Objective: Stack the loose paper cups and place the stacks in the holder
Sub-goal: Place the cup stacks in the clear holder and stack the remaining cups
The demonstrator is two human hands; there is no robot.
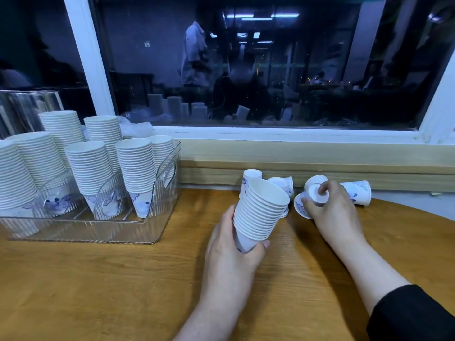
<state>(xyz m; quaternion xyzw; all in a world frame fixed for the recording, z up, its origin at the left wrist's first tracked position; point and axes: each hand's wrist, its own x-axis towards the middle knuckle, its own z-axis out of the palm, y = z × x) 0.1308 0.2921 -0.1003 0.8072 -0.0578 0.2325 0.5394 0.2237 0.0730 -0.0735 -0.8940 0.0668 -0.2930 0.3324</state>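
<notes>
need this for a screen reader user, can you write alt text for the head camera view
A person's left hand holds a tilted stack of paper cups above a wooden table, while the right hand grips an upside-down cup among loose cups lying by the wall. At left, a clear holder already holds several tall stacks.

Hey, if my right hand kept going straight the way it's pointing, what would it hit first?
The right hand already grips a tipped cup. Straight past it lies another loose cup on its side, probably met first, then the wooden ledge under the window. Depth between them is hard to judge.
</notes>
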